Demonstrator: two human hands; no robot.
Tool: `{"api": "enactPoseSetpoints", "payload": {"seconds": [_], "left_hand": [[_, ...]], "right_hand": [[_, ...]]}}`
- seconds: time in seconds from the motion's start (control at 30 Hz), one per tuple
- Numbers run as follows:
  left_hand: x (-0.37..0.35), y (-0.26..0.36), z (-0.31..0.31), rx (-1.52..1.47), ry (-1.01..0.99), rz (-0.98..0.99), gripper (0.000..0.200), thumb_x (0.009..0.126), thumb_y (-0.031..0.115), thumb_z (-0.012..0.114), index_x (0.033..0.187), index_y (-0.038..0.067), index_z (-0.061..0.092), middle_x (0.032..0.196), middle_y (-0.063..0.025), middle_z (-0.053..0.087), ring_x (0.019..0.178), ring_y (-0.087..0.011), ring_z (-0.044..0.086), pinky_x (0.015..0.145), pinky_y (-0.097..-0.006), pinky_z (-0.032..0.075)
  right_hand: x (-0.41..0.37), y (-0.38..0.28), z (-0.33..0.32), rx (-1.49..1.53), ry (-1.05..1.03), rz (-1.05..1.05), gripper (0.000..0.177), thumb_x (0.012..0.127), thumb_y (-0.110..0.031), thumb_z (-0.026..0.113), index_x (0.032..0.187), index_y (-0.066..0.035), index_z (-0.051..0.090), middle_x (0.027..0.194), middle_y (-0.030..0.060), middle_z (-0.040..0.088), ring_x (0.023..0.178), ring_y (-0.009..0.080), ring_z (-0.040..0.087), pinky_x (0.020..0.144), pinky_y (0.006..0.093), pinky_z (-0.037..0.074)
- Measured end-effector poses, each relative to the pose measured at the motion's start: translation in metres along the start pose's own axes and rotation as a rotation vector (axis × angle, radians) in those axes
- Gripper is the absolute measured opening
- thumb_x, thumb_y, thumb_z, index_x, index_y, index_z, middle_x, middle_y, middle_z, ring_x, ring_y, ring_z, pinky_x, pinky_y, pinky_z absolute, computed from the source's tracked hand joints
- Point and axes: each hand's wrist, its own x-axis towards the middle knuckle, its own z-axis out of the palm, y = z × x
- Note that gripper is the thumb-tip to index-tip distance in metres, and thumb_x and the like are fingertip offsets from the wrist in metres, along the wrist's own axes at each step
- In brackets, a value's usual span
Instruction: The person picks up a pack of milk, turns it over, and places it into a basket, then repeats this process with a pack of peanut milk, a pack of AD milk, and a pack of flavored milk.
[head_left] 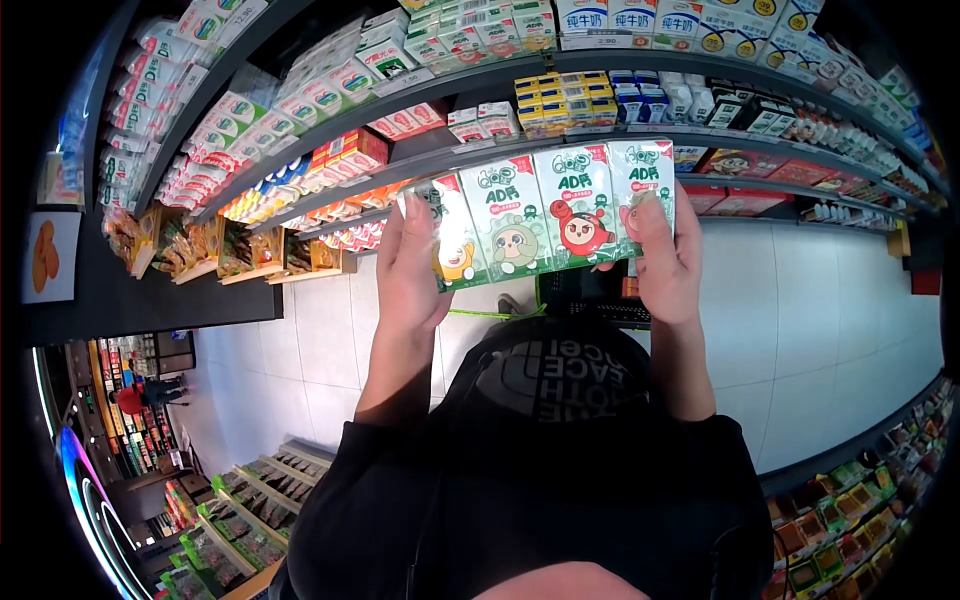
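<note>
A multipack of four white and green drink cartons (pixel 548 212), with cartoon figures on the front, is held up between my two hands. My left hand (pixel 408 255) grips its left end, thumb on the front face. Round the right end my right hand (pixel 668 255) is wrapped, its thumb also on the front. The pack tilts slightly, its right end higher. Behind its upper edge is a shelf (pixel 450 155) of boxed drinks. Most of my fingers are hidden behind the pack.
Upper shelves (pixel 470 70) hold milk cartons in rows. Wooden bins (pixel 250 262) of packaged goods stand at the left. Below the pack are a green-edged basket (pixel 480 314) and pale floor tiles (pixel 770 320). More displays (pixel 830 520) stand lower right. A person in red (pixel 130 400) is far left.
</note>
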Motion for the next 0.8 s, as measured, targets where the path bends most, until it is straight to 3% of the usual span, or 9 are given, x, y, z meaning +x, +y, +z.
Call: {"api": "enactPoseSetpoints", "payload": {"seconds": [0.1, 0.3, 0.4, 0.63, 0.73, 0.8], "left_hand": [[0.002, 0.002, -0.007, 0.061, -0.011, 0.024, 0.057, 0.105, 0.041, 0.038, 0.138, -0.005, 0.038, 0.131, -0.0225, 0.056, 0.114, -0.0338, 0.063, 0.094, -0.0463, 0.054], [0.002, 0.008, -0.015, 0.025, 0.025, -0.008, 0.062, 0.104, 0.048, 0.036, 0.139, -0.004, 0.037, 0.133, -0.0211, 0.055, 0.116, -0.0339, 0.061, 0.093, -0.0466, 0.054], [-0.002, 0.014, -0.013, 0.002, 0.063, 0.015, 0.062, 0.103, 0.049, 0.041, 0.133, -0.005, 0.044, 0.125, -0.0186, 0.060, 0.105, -0.0248, 0.067, 0.087, -0.0353, 0.057], [-0.005, 0.025, -0.040, 0.044, 0.117, 0.025, 0.064, 0.103, 0.050, 0.041, 0.133, -0.006, 0.043, 0.124, -0.0171, 0.060, 0.106, -0.0228, 0.066, 0.087, -0.0332, 0.056], [-0.005, 0.029, -0.048, 0.007, 0.156, 0.035, 0.064, 0.103, 0.050, 0.041, 0.134, -0.006, 0.043, 0.124, -0.0170, 0.060, 0.107, -0.0226, 0.066, 0.087, -0.0325, 0.056], [-0.006, 0.032, -0.056, -0.013, 0.169, 0.017, 0.064, 0.103, 0.050, 0.040, 0.134, -0.006, 0.043, 0.125, -0.0170, 0.060, 0.107, -0.0227, 0.066, 0.087, -0.0325, 0.055]], "right_hand": [[0.001, 0.000, 0.007, 0.005, 0.005, -0.031, 0.038, 0.106, -0.026, 0.041, 0.130, 0.003, 0.046, 0.100, 0.0077, 0.067, 0.074, 0.0081, 0.065, 0.057, 0.0213, 0.051], [0.005, 0.001, 0.016, -0.035, -0.005, -0.013, 0.041, 0.107, -0.032, 0.036, 0.127, 0.003, 0.048, 0.097, 0.0089, 0.068, 0.070, 0.0092, 0.064, 0.056, 0.0216, 0.050], [0.008, 0.007, 0.021, -0.012, 0.003, 0.016, 0.044, 0.107, -0.034, 0.035, 0.127, 0.003, 0.048, 0.098, 0.0096, 0.068, 0.071, 0.0102, 0.065, 0.057, 0.0224, 0.051], [0.019, 0.032, 0.033, 0.143, -0.108, 0.058, 0.051, 0.107, -0.039, 0.033, 0.130, 0.004, 0.045, 0.106, 0.0136, 0.067, 0.078, 0.0166, 0.069, 0.059, 0.0262, 0.054], [0.022, 0.041, 0.041, 0.323, -0.049, 0.187, 0.054, 0.107, -0.038, 0.027, 0.130, 0.007, 0.044, 0.110, 0.0203, 0.065, 0.078, 0.0257, 0.068, 0.059, 0.0341, 0.056], [0.024, 0.043, 0.051, 0.275, -0.020, 0.211, 0.056, 0.107, -0.040, 0.024, 0.129, 0.008, 0.044, 0.109, 0.0212, 0.065, 0.077, 0.0263, 0.068, 0.059, 0.0339, 0.055]]}}
